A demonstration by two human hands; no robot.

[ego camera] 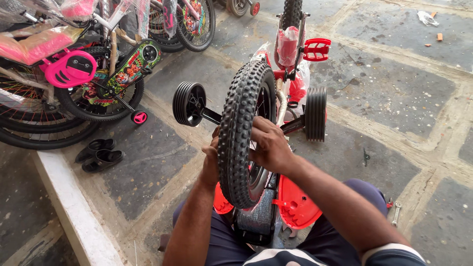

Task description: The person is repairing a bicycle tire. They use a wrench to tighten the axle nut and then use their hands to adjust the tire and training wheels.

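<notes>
Stone-paved floor (394,93) under upturned bicycle, left hand (211,160) and right hand (268,145) both grasping knobby rear tyre (244,128).

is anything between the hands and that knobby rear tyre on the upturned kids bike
Nothing visible. The right hand lies directly on the black knobby tyre and rim side, and the left hand presses against its other side. The two training wheels sit out to either side, clear of both hands.

Only packaging I see: clear plastic wrap (287,47) on my red bike's frame, and plastic wrapping (37,42) over the pink bikes upper left.
</notes>
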